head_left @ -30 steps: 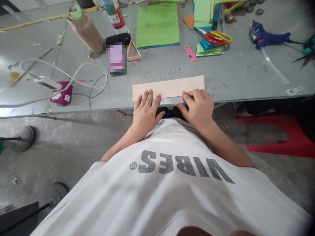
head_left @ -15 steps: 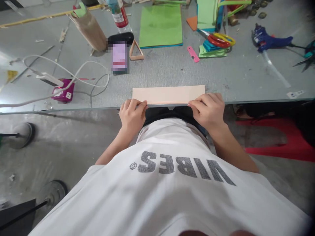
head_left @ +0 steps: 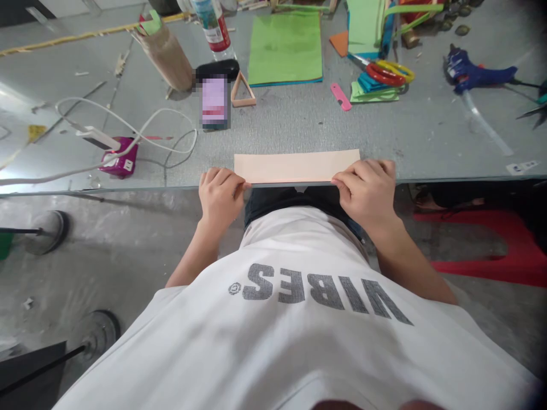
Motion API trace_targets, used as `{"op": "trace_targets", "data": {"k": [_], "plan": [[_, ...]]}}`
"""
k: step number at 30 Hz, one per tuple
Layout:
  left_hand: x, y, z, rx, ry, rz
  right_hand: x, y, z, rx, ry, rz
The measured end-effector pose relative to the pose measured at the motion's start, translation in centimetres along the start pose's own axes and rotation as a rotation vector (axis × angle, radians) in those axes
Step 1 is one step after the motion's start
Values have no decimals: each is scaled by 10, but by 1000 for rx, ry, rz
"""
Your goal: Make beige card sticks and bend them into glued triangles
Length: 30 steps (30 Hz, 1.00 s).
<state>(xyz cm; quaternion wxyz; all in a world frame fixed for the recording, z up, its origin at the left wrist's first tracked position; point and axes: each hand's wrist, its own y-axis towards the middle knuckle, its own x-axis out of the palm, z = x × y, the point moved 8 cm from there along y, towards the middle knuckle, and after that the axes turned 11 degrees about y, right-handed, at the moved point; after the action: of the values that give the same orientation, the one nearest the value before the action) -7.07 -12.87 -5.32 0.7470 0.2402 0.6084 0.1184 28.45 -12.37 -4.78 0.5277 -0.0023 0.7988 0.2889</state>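
A long peach paper strip (head_left: 294,167) lies at the near edge of the grey table (head_left: 294,136). My left hand (head_left: 222,193) is closed, its thumb and finger pinching the strip's near left corner. At the near right end, my right hand (head_left: 367,188) pinches the same strip between thumb and fingers. The strip's near side runs along the table's edge, and its far side rests on the tabletop. Beyond it stands a small peach paper triangle frame (head_left: 243,102), touched by neither hand.
Farther back are green paper sheets (head_left: 284,51), a pink cutter (head_left: 341,97), scissors (head_left: 384,74), a blue glue gun (head_left: 481,74), a phone (head_left: 215,101) and a bottle (head_left: 213,28). A purple adapter (head_left: 122,159) with a white cable sits left. A red stool (head_left: 521,245) stands below, right.
My left hand has slid left to the strip's corner, uncovering more of its near side. My right hand keeps its pinch. The whole view has shifted slightly.
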Motion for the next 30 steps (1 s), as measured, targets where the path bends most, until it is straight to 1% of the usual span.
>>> {"op": "trace_targets", "data": {"k": [5, 8, 11, 15, 19, 21, 26, 28, 30], "plan": [[1, 7, -3, -59, -62, -32, -1, 4, 0, 15, 15, -27], [1, 13, -4, -123, -92, -80, -2, 9, 3, 49, 22, -45], [1, 20, -5, -209, -121, -136, -4, 15, 8, 86, 27, -95], [0, 28, -7, -327, -86, -220, -9, 24, 16, 125, 39, -168], [2, 31, -8, -366, -29, -291, -10, 31, 22, 165, 47, -214], [4, 30, -9, -355, -23, -281, -8, 32, 26, 176, 48, -211], [3, 25, -11, -287, -55, -156, -8, 35, 32, 132, 67, -133], [3, 23, -9, -253, -59, -131, -10, 36, 24, 79, 79, -132], [3, 21, -6, -238, -55, -109, -7, 38, 6, -8, 92, -181]]}}
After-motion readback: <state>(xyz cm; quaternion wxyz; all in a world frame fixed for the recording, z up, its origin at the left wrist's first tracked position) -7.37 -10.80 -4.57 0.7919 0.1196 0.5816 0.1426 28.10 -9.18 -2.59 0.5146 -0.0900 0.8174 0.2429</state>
